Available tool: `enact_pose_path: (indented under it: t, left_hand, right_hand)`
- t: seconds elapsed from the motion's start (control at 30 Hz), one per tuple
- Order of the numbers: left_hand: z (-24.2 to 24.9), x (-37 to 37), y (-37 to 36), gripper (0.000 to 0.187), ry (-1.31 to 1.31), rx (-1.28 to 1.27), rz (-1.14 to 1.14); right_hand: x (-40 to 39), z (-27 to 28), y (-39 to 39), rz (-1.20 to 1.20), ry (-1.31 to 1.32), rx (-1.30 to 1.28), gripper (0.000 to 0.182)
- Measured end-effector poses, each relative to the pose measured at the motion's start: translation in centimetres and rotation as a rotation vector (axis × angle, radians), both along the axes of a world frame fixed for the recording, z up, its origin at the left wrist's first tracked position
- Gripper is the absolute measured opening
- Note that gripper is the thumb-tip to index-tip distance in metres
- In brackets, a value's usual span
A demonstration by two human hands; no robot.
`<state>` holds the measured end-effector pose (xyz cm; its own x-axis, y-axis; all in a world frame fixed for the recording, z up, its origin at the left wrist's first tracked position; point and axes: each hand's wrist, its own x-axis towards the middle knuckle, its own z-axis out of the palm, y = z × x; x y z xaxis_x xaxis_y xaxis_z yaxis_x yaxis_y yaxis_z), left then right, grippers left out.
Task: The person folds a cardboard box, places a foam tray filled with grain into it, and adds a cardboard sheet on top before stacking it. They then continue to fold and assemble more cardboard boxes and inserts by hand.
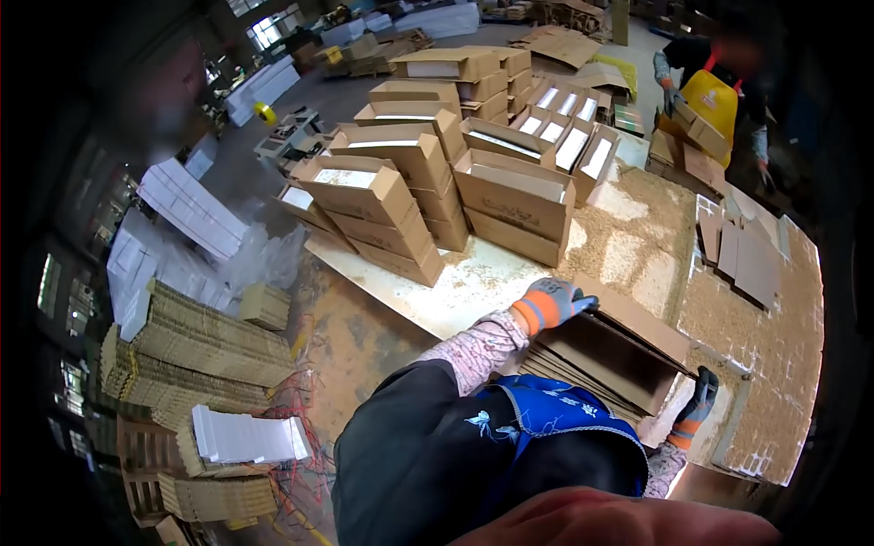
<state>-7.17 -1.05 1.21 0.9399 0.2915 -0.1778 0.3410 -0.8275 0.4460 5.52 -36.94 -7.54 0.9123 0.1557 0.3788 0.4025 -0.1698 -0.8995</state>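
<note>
My left hand, in a grey glove with an orange cuff, grips the far left corner of the top flat cardboard sheet. That sheet lies on a stack of flattened cartons at the near edge of the chipboard table. My right hand, in the same kind of glove, holds the stack's near right corner. The top sheet is tilted up slightly off the pile. My blue apron and dark trousers fill the bottom of the view.
Several open cartons with white contents stand stacked on the table's far left part. A person in a yellow apron handles boxes at the far right. Flat cardboard pieces lie on the right. Bundles of folded cartons sit on the floor at left.
</note>
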Motion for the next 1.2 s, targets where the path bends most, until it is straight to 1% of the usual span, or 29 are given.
enact_pose_path:
  t: [0.03, 0.1, 0.13, 0.2, 0.23, 0.3, 0.33, 0.4, 0.43, 0.47, 0.53, 0.57, 0.6, 0.67, 0.7, 0.73, 0.77, 0.8, 0.83, 0.87, 0.9, 0.93, 0.97, 1.0, 1.07, 1.1, 1.13, 1.17, 1.2]
  left_hand:
    - [0.6, 0.4, 0.0, 0.055, 0.023, 0.119, -0.038]
    - [2.3, 1.1, -0.5, 0.056, 0.009, 0.191, -0.068]
    - [3.0, 1.3, -0.8, 0.058, -0.006, 0.263, -0.101]
    - [3.6, 1.7, -1.3, 0.054, -0.073, 0.323, -0.089]
    - [3.8, 1.9, -1.3, 0.052, -0.066, 0.373, -0.181]
    - [4.1, 2.6, -1.6, 0.046, -0.001, 0.444, -0.308]
    - [4.3, 2.9, -1.7, 0.046, 0.001, 0.446, -0.304]
    - [4.7, 3.4, -2.2, 0.036, 0.164, 0.323, -0.488]
    - [2.1, 4.2, -1.9, 0.041, 0.173, 0.251, -0.556]
    - [1.6, 4.7, -2.0, 0.041, 0.174, 0.25, -0.55]
    - [0.6, 5.7, -2.2, 0.044, 0.153, 0.091, -0.293]
    - [0.9, 5.3, -2.8, 0.054, 0.148, 0.15, -0.322]
    - [1.6, 4.9, -3.6, 0.054, 0.15, 0.155, -0.324]
    - [2.7, 3.6, -5.2, 0.063, 0.345, 0.034, -0.444]
    - [2.4, 2.8, -5.5, 0.063, 0.353, 0.028, -0.442]
    - [2.0, 2.0, -5.6, 0.068, 0.276, -0.043, -0.485]
    - [2.0, 1.2, -5.8, 0.076, 0.196, -0.111, -0.525]
    - [2.5, 0.3, -6.5, 0.085, 0.189, -0.015, -0.505]
    - [2.1, 0.3, -7.5, 0.087, 0.137, 0.089, -0.455]
    - [1.9, 0.5, -8.3, 0.088, 0.083, 0.192, -0.404]
    - [1.9, 0.7, -8.4, 0.088, 0.081, 0.195, -0.399]
    - [2.0, 0.9, -8.3, 0.087, -0.009, 0.267, -0.383]
    - [2.1, 1.1, -8.2, 0.086, -0.096, 0.335, -0.369]
    - [1.8, 1.3, -8.0, 0.086, -0.096, 0.336, -0.37]
    - [1.0, 2.3, -7.9, 0.081, -0.593, 0.457, -0.412]
    - [1.2, 3.2, -7.7, 0.081, -0.435, 0.481, -0.429]
    - [0.1, 4.6, -7.4, 0.081, -0.07, 0.412, -0.46]
    - [-2.1, 5.3, -6.9, 0.078, -0.109, 0.371, -0.431]
    - [-2.9, 5.3, -6.8, 0.076, -0.149, 0.33, -0.401]
  right_hand:
    - [-0.1, 0.9, 0.0, 0.024, 0.036, 0.0, 0.023]
    - [0.0, 2.3, 0.0, 0.089, 0.047, -0.012, 0.027]
    - [2.1, -0.9, -1.5, 0.142, -0.124, -0.016, 0.032]
    - [2.7, -0.4, -0.4, 0.188, 0.091, 0.272, 0.041]
    - [3.0, -0.2, 0.2, 0.194, 0.094, 0.271, 0.041]
    - [3.0, 1.0, 1.6, 0.316, 0.204, 0.472, 0.054]
    - [3.1, 1.3, 1.9, 0.321, 0.205, 0.474, 0.054]
    - [3.6, 1.9, 1.9, 0.56, 0.238, 0.385, 0.067]
    - [3.7, 1.7, 2.0, 0.632, 0.311, 0.467, 0.071]
    - [3.8, 2.3, 2.0, 0.637, 0.313, 0.467, 0.071]
    - [4.2, 3.5, 2.3, 0.619, 0.378, 0.381, 0.07]
    - [4.7, 3.6, 2.2, 0.666, 0.39, 0.362, 0.073]
    - [4.9, 4.1, 2.5, 0.665, 0.389, 0.367, 0.073]
    - [4.1, 5.3, 3.1, 0.55, 0.241, 0.084, 0.083]
    - [4.1, 4.8, 3.2, 0.507, 0.186, 0.062, 0.095]
    - [4.3, 4.8, 2.9, 0.512, 0.193, 0.06, 0.095]
    - [4.6, 4.9, 2.7, 0.416, -0.031, -0.057, 0.097]
    - [4.8, 5.3, 2.8, 0.314, -0.257, -0.17, 0.1]
    - [4.9, 6.2, 2.7, 0.24, -0.437, -0.315, 0.087]
    - [5.2, 6.1, 2.4, 0.242, -0.441, -0.312, 0.087]
    - [5.4, 5.9, 2.0, 0.3, -0.569, -0.469, 0.075]
    - [5.6, 5.9, 1.7, 0.355, -0.695, -0.628, 0.063]
    - [4.8, 7.0, 2.1, 0.344, -0.765, -0.554, 0.037]
    - [4.8, 6.8, 1.8, 0.342, -0.764, -0.554, 0.037]
    - [5.2, 5.7, 1.0, 0.561, -0.763, -0.536, 0.021]
    - [5.4, 4.4, 0.8, 0.642, -0.708, -0.462, 0.022]
    - [5.0, 3.6, 0.4, 0.648, -0.713, -0.464, 0.022]
    - [4.5, 3.6, 0.5, 0.667, -0.355, -0.238, 0.025]
    - [4.2, 3.5, 0.5, 0.669, 0.002, -0.016, 0.027]
